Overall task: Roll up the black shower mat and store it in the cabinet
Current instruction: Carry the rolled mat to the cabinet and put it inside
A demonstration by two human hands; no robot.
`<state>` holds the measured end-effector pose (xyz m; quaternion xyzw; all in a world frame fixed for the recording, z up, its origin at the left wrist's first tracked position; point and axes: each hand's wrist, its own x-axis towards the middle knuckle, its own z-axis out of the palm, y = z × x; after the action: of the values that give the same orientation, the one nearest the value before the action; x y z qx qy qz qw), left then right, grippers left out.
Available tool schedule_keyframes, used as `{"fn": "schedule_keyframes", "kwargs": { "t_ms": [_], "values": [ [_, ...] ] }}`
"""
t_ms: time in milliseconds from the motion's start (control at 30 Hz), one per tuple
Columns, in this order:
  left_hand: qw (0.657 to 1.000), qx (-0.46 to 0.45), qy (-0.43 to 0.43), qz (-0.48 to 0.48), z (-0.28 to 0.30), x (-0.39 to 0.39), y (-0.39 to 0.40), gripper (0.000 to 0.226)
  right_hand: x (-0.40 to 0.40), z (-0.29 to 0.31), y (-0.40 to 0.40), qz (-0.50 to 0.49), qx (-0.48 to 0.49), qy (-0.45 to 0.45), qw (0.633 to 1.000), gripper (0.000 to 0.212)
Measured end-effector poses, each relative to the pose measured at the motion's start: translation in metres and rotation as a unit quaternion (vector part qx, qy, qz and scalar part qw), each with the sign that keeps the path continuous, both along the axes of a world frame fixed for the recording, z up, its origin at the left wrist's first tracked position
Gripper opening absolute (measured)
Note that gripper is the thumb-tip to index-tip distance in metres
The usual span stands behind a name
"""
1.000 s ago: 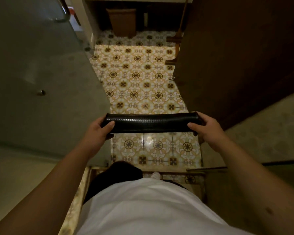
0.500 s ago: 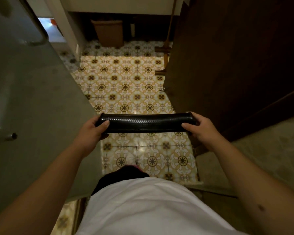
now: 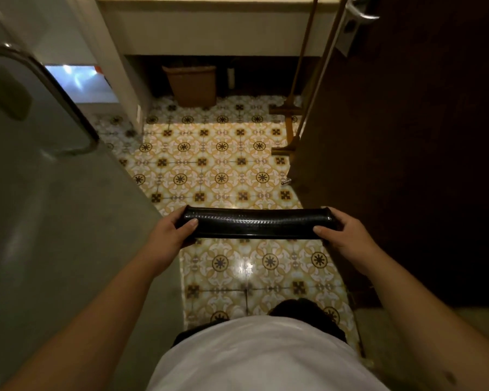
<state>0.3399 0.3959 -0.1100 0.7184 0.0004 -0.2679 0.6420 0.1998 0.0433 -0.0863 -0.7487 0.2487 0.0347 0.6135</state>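
The black shower mat [image 3: 254, 223] is rolled into a tight horizontal tube, held at waist height over the patterned floor. My left hand [image 3: 172, 232] grips its left end, thumb on top. My right hand [image 3: 342, 232] grips its right end the same way. Both arms reach forward from the bottom of the view. No cabinet interior shows; a pale counter or vanity [image 3: 209, 26] runs across the top, with a dark space beneath it.
A frosted glass door with a metal handle [image 3: 48, 88] fills the left side. A dark wooden door [image 3: 407, 136] with a lever handle [image 3: 362, 9] stands on the right. A brown bin [image 3: 191, 84] sits under the counter. Two long-handled tools [image 3: 291, 108] lean by the door.
I have stepped forward onto the tiled floor. The counter, bin and door handle have come closer. Both hands still hold the rolled mat the same way.
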Motion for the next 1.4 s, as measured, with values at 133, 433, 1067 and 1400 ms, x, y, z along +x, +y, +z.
{"fn": "schedule_keyframes", "kwargs": {
  "t_ms": [133, 433, 1067, 1400],
  "values": [
    [1.000, 0.001, 0.005, 0.011, -0.003, 0.021, 0.001, 0.046, 0.032, 0.002, -0.001, 0.022, 0.003, 0.003, 1.000, 0.045],
    [0.999, 0.006, 0.021, 0.043, -0.009, 0.072, -0.022, 0.044, 0.097, -0.009, -0.029, 0.040, 0.034, 0.014, 0.999, 0.037],
    [0.993, 0.015, 0.026, 0.118, -0.015, 0.210, -0.151, 0.027, 0.292, -0.021, -0.171, 0.111, 0.040, 0.026, 0.993, 0.042],
    [0.989, -0.002, 0.035, 0.143, -0.024, 0.303, -0.144, 0.035, 0.402, -0.035, -0.173, 0.132, 0.034, 0.041, 0.990, 0.050]
  ]
}}
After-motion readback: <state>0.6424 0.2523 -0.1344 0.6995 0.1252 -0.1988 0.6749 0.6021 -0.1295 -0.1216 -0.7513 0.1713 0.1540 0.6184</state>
